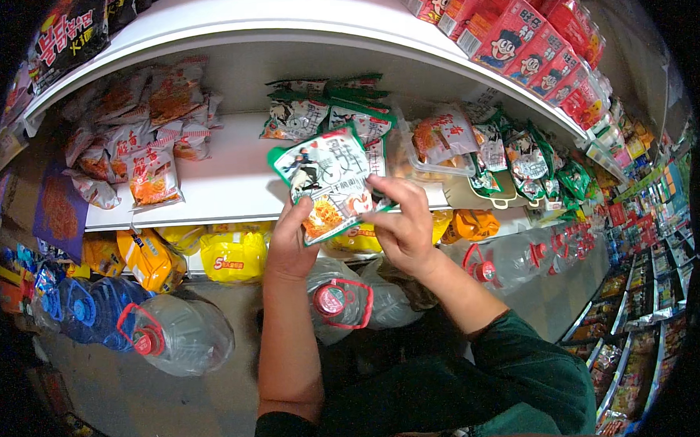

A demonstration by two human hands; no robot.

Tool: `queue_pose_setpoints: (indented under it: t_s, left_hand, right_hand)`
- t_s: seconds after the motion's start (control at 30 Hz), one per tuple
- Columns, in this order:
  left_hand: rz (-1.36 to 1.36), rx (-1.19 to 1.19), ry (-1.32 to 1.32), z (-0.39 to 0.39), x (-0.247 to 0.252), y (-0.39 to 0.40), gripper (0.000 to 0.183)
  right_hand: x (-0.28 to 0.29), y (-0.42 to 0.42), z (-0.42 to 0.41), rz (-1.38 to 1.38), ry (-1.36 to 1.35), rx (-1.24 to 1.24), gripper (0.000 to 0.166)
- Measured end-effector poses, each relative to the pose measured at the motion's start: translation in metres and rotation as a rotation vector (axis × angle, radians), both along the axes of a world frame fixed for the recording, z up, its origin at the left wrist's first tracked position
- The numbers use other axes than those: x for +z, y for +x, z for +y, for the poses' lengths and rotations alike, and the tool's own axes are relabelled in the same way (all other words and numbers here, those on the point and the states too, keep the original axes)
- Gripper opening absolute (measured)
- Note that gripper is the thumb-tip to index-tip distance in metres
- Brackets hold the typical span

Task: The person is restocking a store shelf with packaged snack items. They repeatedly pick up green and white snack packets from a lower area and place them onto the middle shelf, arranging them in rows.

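A white snack packet with green edges (332,181), printed with a noodle picture, is held up in front of the shelf. My left hand (293,243) grips its lower left side, with the thumb on the front. At the packet's right edge are the fingers of my right hand (405,222), bent around that edge. Behind it, similar green-edged packets (297,117) stand in two rows on the white shelf (233,182). The held packet partly covers them.
Red-and-white packets (155,173) are heaped on the left. At right, a clear plastic tub (441,170) and a beige basket (502,201) hold more packets. Red cartons (506,45) line the upper shelf. Yellow packages (234,257) lie below. Large water bottles (186,334) stand on the floor.
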State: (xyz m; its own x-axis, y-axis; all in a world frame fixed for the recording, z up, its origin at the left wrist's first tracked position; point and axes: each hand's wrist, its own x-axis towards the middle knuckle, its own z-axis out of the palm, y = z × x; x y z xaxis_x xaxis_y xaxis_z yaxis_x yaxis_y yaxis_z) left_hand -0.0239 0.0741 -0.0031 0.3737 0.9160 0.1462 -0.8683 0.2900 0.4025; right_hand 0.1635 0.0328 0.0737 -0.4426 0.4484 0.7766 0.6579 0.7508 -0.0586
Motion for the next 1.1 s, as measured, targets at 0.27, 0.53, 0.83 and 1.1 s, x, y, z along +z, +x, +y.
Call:
queue_pose_setpoints:
  t_s: [0.27, 0.53, 0.83, 1.1]
  left_hand:
    - [0.020, 0.159, -0.007, 0.004, 0.010, -0.002, 0.050]
    - [0.023, 0.163, 0.006, 0.002, 0.016, 0.002, 0.057]
    - [0.333, 0.303, -0.004, 0.001, 0.027, -0.029, 0.058]
    - [0.379, 0.608, -0.051, 0.015, 0.015, -0.044, 0.055]
  right_hand:
    - [-0.014, -0.015, 0.003, 0.784, -0.639, 0.011, 0.054]
    - [0.014, -0.020, 0.041, 0.776, -1.057, 0.056, 0.083]
    - [0.064, -0.047, 0.100, 0.038, -0.477, -0.001, 0.072]
    - [0.066, -0.076, 0.146, -0.344, -0.682, 0.139, 0.047]
